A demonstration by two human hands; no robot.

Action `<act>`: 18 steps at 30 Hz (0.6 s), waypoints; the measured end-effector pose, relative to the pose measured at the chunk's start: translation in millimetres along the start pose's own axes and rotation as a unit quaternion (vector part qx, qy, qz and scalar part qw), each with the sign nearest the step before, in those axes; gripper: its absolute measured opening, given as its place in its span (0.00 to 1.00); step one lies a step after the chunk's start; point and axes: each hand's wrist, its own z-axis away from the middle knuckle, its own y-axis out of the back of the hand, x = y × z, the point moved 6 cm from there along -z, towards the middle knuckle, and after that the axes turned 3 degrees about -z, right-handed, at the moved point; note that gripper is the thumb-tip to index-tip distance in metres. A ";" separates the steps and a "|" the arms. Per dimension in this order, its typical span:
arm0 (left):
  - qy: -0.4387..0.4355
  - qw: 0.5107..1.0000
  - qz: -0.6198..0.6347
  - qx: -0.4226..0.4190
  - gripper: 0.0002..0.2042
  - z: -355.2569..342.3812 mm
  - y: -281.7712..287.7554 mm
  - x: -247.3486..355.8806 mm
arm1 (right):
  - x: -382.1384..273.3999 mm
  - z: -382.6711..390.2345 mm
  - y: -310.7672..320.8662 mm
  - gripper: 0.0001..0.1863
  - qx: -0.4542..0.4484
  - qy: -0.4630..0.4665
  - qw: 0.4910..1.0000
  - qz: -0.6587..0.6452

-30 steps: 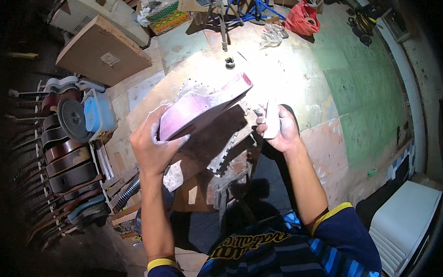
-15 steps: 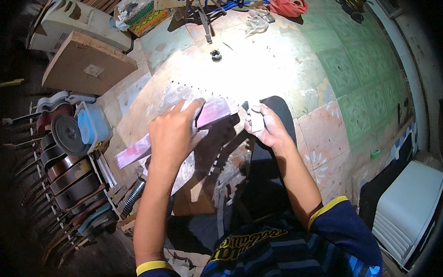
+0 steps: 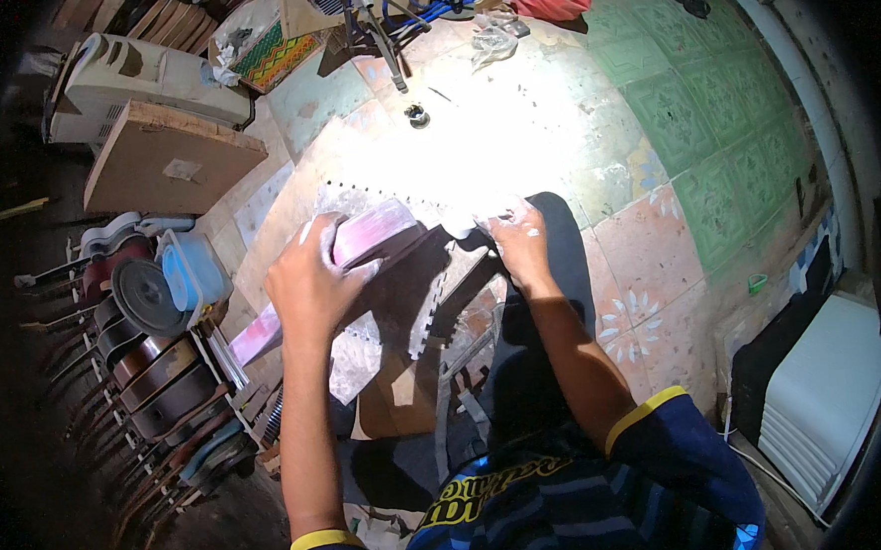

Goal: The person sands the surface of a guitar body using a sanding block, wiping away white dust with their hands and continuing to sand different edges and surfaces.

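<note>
Change: a second ago the left hand (image 3: 306, 282) held the pink strip (image 3: 364, 237) raised and tilted; it is now pressed flat on the pale sheet (image 3: 357, 195).
Left grip: fingers wrapped over the strip, clamping it.
Right hand (image 3: 521, 243): palm down on the sheet just right of the strip; grip state unclear.
Blue tub (image 3: 196, 271): left of the strip, contents hidden.

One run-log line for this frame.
left hand: pressing pink block on pale sheet | right hand: flat on sheet edge | setting: tiled floor
</note>
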 end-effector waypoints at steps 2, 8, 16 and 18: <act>-0.013 0.999 0.031 0.020 0.28 -0.1 -0.6 -7.4 | 1.0 -2.9 -5.0 0.15 -0.003 0.012 1.000 0.013; 0.030 0.998 0.048 0.005 0.25 -2.8 -3.2 -12.5 | 14.0 -4.3 -33.1 0.11 0.003 -0.084 0.994 -0.068; 0.040 0.999 0.021 0.016 0.25 6.9 1.3 4.7 | 61.7 -8.9 -32.2 0.16 -0.012 -0.058 0.980 -0.188; 0.052 0.998 0.017 0.010 0.26 17.3 -2.3 1.0 | 64.9 -4.4 -32.5 0.17 0.019 -0.138 0.972 -0.188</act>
